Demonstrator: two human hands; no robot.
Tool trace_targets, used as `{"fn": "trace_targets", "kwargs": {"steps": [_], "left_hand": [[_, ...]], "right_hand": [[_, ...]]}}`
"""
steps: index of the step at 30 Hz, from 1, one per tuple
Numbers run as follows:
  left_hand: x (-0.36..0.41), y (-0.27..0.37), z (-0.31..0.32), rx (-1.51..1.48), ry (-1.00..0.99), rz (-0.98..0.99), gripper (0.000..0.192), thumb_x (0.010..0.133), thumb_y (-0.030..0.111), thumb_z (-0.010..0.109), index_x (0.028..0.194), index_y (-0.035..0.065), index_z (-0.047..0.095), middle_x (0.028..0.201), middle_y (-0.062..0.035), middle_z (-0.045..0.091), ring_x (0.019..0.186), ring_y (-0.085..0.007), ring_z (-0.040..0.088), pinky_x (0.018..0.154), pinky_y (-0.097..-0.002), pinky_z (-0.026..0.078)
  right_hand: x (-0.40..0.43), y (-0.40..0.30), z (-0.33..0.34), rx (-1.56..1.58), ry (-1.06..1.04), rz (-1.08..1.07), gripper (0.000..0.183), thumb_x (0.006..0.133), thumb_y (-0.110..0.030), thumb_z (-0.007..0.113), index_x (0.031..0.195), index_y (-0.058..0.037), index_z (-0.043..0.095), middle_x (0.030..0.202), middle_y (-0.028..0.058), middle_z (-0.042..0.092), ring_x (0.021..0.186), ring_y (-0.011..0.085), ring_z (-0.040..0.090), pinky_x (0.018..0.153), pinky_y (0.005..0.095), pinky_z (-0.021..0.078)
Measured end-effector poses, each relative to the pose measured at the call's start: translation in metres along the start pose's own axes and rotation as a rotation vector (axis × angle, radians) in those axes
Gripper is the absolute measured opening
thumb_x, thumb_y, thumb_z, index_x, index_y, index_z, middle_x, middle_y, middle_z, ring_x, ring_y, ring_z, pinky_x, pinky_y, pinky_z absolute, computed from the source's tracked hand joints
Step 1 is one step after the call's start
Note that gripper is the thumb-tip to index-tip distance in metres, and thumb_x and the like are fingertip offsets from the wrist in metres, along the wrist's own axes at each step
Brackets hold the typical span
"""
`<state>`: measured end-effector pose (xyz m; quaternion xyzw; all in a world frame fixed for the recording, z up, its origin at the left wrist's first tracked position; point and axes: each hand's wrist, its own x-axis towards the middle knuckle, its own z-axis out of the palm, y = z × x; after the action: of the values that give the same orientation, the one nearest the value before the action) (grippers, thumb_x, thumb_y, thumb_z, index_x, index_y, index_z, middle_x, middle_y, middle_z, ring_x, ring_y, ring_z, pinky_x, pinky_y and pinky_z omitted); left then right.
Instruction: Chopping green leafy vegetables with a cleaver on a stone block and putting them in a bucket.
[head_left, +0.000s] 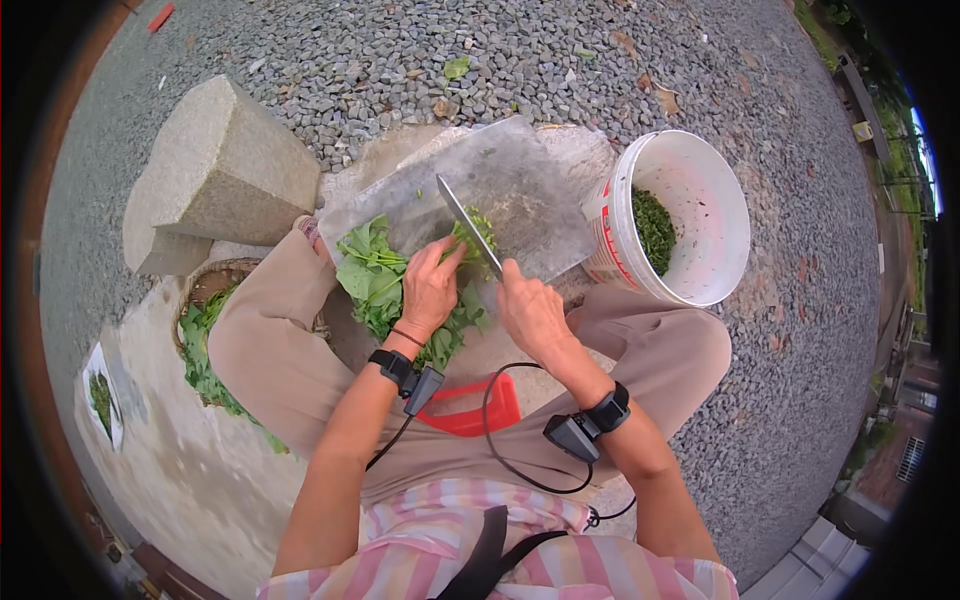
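My left hand (430, 288) presses a bunch of leafy greens (373, 279) against a grey stone-like slab (525, 176), its fingers closed round the stems. In my right hand (531, 311) is the handle of a knife, whose long steel blade (466, 220) points away to the upper left and crosses the stems just beyond my left fingertips. Small cut pieces of stem (481, 222) lie by the blade. Right of the slab, a white plastic bucket (709, 225) leans towards me with finely chopped greens (652, 231) inside.
A concrete block (236, 161) stands at the upper left. Below it, beside my knee, a wicker basket (182, 307) holds more leafy greens (206, 367). A red plastic object (480, 409) lies between my legs. Gravel (360, 67) surrounds the slab's far side. A dark cable (487, 439) hangs between my wrists.
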<state>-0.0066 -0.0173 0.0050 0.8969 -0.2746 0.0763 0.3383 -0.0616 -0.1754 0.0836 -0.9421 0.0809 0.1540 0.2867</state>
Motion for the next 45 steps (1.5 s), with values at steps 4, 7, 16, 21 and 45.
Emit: {"fn": "trace_targets", "kwargs": {"steps": [4, 7, 16, 21, 45], "left_hand": [[0.000, -0.001, 0.001, -0.007, 0.001, -0.022, 0.040, 0.070, -0.006, 0.056, 0.108, 0.0038, 0.063, 0.112, -0.0123, 0.058, 0.100, -0.0328, 0.056, 0.087, -0.0412, 0.045], [-0.002, -0.001, 0.001, -0.011, 0.006, -0.033, 0.040, 0.071, -0.006, 0.055, 0.109, 0.0042, 0.063, 0.112, -0.0126, 0.057, 0.101, -0.0329, 0.055, 0.087, -0.0414, 0.045], [-0.002, 0.000, -0.001, -0.047, -0.008, -0.011, 0.039, 0.074, -0.005, 0.052, 0.111, 0.0035, 0.060, 0.112, -0.0133, 0.057, 0.102, -0.0340, 0.055, 0.087, -0.0411, 0.045], [-0.002, -0.004, -0.005, -0.054, -0.002, -0.014, 0.035, 0.075, -0.004, 0.052, 0.109, 0.0023, 0.060, 0.110, -0.0127, 0.058, 0.100, -0.0334, 0.055, 0.086, -0.0407, 0.045], [-0.005, 0.000, 0.008, -0.094, 0.069, -0.112, 0.032, 0.074, -0.005, 0.053, 0.104, 0.0023, 0.061, 0.110, -0.0116, 0.057, 0.099, -0.0329, 0.055, 0.085, -0.0413, 0.044]], "right_hand": [[0.014, 0.000, 0.009, 0.000, 0.023, -0.038, 0.016, 0.087, -0.014, 0.048, 0.094, -0.0008, 0.042, 0.070, 0.0271, 0.061, 0.069, 0.0471, 0.060, 0.062, 0.0552, 0.0470], [0.026, 0.001, 0.025, -0.039, 0.073, -0.068, 0.016, 0.086, -0.012, 0.050, 0.094, -0.0002, 0.043, 0.069, 0.0242, 0.062, 0.066, 0.0442, 0.062, 0.058, 0.0523, 0.0495], [0.033, 0.011, 0.029, 0.039, 0.187, -0.086, 0.019, 0.087, -0.016, 0.050, 0.096, -0.0007, 0.044, 0.073, 0.0261, 0.062, 0.069, 0.0448, 0.061, 0.063, 0.0534, 0.0486], [0.004, 0.007, -0.009, 0.051, 0.131, -0.084, 0.020, 0.089, -0.019, 0.050, 0.097, -0.0022, 0.043, 0.071, 0.0277, 0.060, 0.073, 0.0472, 0.059, 0.064, 0.0545, 0.0463], [0.014, 0.011, 0.005, 0.080, 0.164, -0.049, 0.019, 0.089, -0.019, 0.049, 0.093, -0.0022, 0.041, 0.071, 0.0263, 0.061, 0.070, 0.0480, 0.058, 0.064, 0.0557, 0.0460]]}}
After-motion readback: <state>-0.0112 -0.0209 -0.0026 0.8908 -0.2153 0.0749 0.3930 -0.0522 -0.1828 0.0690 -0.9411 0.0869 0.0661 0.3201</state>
